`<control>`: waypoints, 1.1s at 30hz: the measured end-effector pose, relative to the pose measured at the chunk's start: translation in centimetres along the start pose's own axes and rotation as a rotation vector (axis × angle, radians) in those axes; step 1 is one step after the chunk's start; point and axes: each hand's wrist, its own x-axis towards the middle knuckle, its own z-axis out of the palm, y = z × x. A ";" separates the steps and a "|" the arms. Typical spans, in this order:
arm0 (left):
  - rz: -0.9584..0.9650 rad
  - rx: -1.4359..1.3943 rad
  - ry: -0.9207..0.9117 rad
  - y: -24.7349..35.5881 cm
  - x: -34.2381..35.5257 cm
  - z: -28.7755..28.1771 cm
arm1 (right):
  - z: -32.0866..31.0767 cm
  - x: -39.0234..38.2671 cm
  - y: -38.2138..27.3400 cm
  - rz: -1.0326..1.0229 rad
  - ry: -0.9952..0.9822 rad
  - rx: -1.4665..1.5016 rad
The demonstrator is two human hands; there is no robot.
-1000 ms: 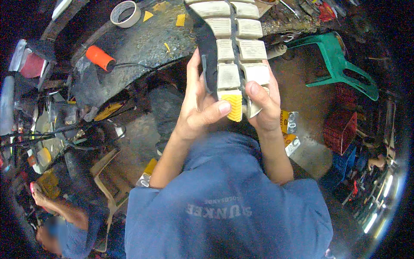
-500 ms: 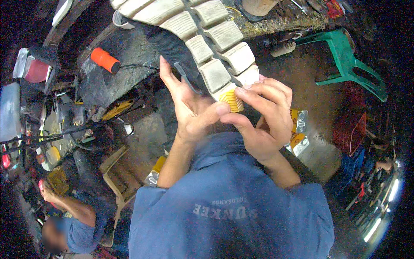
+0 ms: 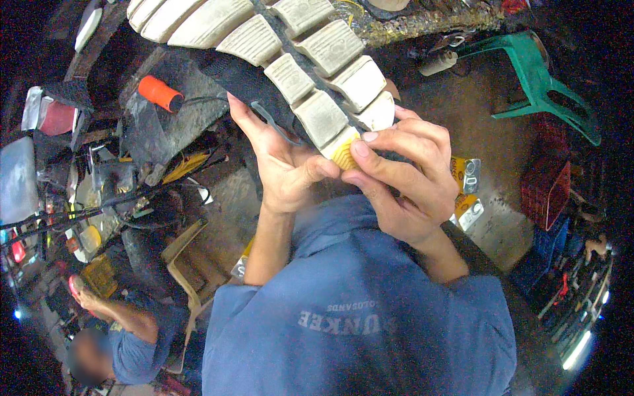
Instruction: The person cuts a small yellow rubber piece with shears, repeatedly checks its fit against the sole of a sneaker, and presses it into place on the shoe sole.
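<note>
A dark shoe, sole side up, reaches from the top of the view down to my hands. Its off-white sole (image 3: 321,117) is split into ridged blocks along a dark central groove. A small yellow ridged piece (image 3: 343,156) sits at the near tip of the sole. My left hand (image 3: 284,165) holds the shoe's left side, thumb at the tip's edge and other fingers partly hidden behind it. My right hand (image 3: 416,175) pinches the yellow piece between thumb and fingers, covering part of it. By my left fingers, a thin grey strip (image 3: 269,121) stands off the shoe's side.
An orange cylinder (image 3: 158,94) with a cord lies on a worn surface at left. The right side has a green plastic chair (image 3: 522,72), a red crate (image 3: 548,191) and a blue crate (image 3: 543,254). At lower left, another person's hand (image 3: 86,298) holds something red beside a beige chair (image 3: 181,254).
The shoe has shifted a little to the left. My left thumb has drawn back from the yellow piece, while my right thumb and fingers have closed further over it.
</note>
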 end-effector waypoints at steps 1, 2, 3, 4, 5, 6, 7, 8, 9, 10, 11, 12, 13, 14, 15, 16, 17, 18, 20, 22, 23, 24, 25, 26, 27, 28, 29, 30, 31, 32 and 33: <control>0.008 0.010 -0.013 0.0 0.1 -0.1 | 0.1 0.0 0.0 -0.009 0.012 0.006; 0.007 0.010 -0.014 0.0 0.2 -0.2 | 0.3 0.1 0.1 -0.022 0.030 0.013; 0.006 0.009 -0.015 0.1 0.2 -0.3 | 0.4 0.1 0.1 -0.035 0.049 0.021; 0.004 0.009 -0.011 0.1 0.2 -0.4 | 0.5 0.1 0.1 -0.033 0.053 0.018; -0.019 -0.026 -0.011 0.1 0.1 -0.4 | 0.6 0.1 0.0 -0.030 0.055 0.016; -0.041 -0.060 -0.008 0.1 -0.1 -0.3 | 0.6 0.1 0.0 -0.025 0.057 0.011; -0.064 -0.094 -0.006 0.0 -0.3 -0.3 | 0.6 0.1 -0.1 -0.018 0.067 0.021; -0.068 -0.095 0.016 0.0 -0.4 -0.2 | 0.6 0.1 -0.3 -0.008 0.073 0.029; -0.072 -0.095 0.038 -0.1 -0.6 -0.2 | 0.6 0.1 -0.4 0.003 0.080 0.037; -0.061 -0.099 0.049 -0.1 -0.7 -0.2 | 0.6 0.0 -0.5 0.008 0.072 0.037; -0.071 -0.107 0.047 -0.1 -0.9 -0.1 | 0.4 0.0 -0.6 0.013 0.066 0.036; -0.064 -0.117 0.035 -0.2 -0.9 -0.1 | 0.4 0.0 -0.7 0.020 0.065 0.039; -0.054 -0.129 0.032 -0.1 -1.0 -0.1 | 0.5 0.0 -0.8 0.018 0.068 0.027; -0.048 -0.121 0.027 -0.1 -1.0 -0.1 | 0.6 0.0 -0.9 0.018 0.077 0.019; -0.039 -0.114 0.030 0.0 -1.0 0.1 | 0.7 0.0 -1.0 0.017 0.087 0.010; -0.029 -0.097 0.024 0.1 -0.9 0.2 | 0.6 0.0 -1.2 0.007 0.061 -0.065; -0.018 -0.082 0.019 0.2 -0.7 0.3 | 0.3 0.0 -1.5 -0.004 0.036 -0.140; -0.004 -0.057 0.006 0.4 -0.5 0.5 | 0.2 0.0 -1.7 -0.017 0.019 -0.206; 0.010 -0.039 0.032 0.7 -0.4 1.0 | 0.6 0.2 -1.8 -0.042 0.025 -0.250; 0.018 -0.054 0.104 0.9 -0.4 1.6 | 1.0 0.6 -1.9 -0.024 0.013 -0.258; -0.042 -0.107 0.134 1.2 -0.5 1.7 | 1.2 0.7 -2.0 0.014 -0.011 -0.248; -0.068 -0.130 0.149 1.5 -0.6 1.7 | 1.3 0.9 -2.1 0.051 -0.042 -0.234; -0.077 -0.181 0.162 1.7 -0.5 1.7 | 1.6 1.2 -1.8 0.057 -0.012 -0.150; -0.077 -0.254 0.150 1.8 -0.3 1.5 | 1.7 1.4 -1.7 0.046 0.028 -0.104; -0.082 -0.336 0.120 2.0 -0.2 1.3 | 1.8 1.6 -1.5 0.039 0.057 -0.062; -0.076 -0.327 0.121 2.0 -0.1 1.2 | 1.9 1.8 -1.3 0.035 0.088 -0.009; -0.072 -0.317 0.122 2.0 -0.1 1.2 | 1.8 1.9 -1.1 0.002 0.098 -0.008; -0.069 -0.308 0.122 1.9 -0.1 1.1 | 1.9 2.0 -0.9 -0.023 0.087 -0.024; -0.047 -0.260 0.155 1.8 -0.1 1.2 | 1.9 2.1 -0.7 -0.051 0.088 -0.030; -0.026 -0.214 0.186 1.5 -0.1 1.2 | 2.0 2.1 -0.6 -0.074 0.088 -0.035; -0.006 -0.170 0.216 1.3 -0.1 1.3 | 2.0 2.1 -0.7 -0.063 0.095 -0.055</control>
